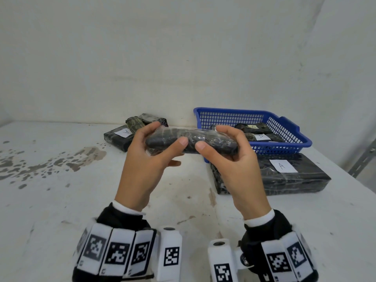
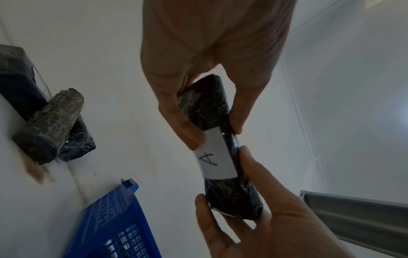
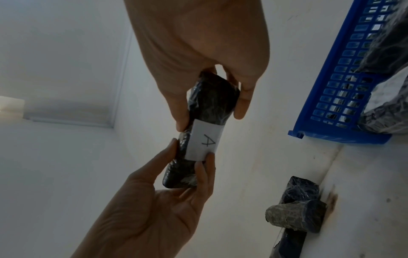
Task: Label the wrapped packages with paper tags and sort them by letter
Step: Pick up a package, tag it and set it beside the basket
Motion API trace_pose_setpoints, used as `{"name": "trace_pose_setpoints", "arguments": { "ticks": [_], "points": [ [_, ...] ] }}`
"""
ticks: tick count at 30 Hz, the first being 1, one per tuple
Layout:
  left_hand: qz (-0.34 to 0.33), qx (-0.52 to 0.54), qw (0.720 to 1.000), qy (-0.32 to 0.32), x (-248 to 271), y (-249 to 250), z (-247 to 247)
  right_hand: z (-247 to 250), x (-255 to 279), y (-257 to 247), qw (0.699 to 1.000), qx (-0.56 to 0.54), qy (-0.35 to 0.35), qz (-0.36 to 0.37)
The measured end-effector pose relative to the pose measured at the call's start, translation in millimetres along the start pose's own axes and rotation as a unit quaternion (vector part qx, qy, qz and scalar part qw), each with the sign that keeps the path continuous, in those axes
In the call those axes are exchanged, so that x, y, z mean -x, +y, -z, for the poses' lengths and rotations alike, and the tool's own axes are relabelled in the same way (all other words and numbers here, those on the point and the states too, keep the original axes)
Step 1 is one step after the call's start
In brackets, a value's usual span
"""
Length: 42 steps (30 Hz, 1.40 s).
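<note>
I hold a long black plastic-wrapped package [image 1: 191, 143] level above the table with both hands. My left hand [image 1: 166, 134] grips its left end between thumb and fingers. My right hand [image 1: 212, 138] grips its right end the same way. In the head view no tag shows on it. The wrist views show the far side of the package [image 2: 205, 104] [image 3: 212, 97], where a white paper tag [image 2: 215, 157] [image 3: 204, 141] marked "A" sits at its middle, between my left hand [image 2: 214, 134] [image 3: 192, 151] and my right hand [image 2: 223, 176] [image 3: 210, 118].
A blue mesh basket [image 1: 284, 148] at the back right holds tagged wrapped packages [image 1: 258, 135]. In front of it lies a large black package [image 1: 284, 180] tagged "A". Several wrapped packages [image 1: 130, 135] are piled at the back wall. Dark stains [image 1: 61, 159] mark the white table.
</note>
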<state>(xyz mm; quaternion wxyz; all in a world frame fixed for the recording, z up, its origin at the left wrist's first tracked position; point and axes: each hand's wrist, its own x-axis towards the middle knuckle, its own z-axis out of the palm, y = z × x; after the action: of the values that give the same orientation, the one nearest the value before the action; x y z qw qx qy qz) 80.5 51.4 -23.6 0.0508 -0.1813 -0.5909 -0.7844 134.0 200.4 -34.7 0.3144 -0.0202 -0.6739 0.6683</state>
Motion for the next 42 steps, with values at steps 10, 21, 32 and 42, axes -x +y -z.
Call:
{"name": "trace_pose_setpoints", "arguments": {
  "ticks": [10,21,32,42],
  "points": [
    [0.015,0.022,0.999,-0.026,2,4,0,6,-4,-6,0.998,-0.061,-0.006,0.004],
    [0.030,0.071,0.996,-0.045,-3,2,6,8,-2,-10,0.996,-0.081,-0.022,-0.032],
    [0.032,0.031,0.998,-0.036,-2,3,4,7,-3,-11,0.998,-0.057,-0.007,-0.040],
    [0.000,-0.012,0.999,-0.038,0,-1,-1,2,0,-10,0.998,-0.067,-0.010,0.010]
  ]
}}
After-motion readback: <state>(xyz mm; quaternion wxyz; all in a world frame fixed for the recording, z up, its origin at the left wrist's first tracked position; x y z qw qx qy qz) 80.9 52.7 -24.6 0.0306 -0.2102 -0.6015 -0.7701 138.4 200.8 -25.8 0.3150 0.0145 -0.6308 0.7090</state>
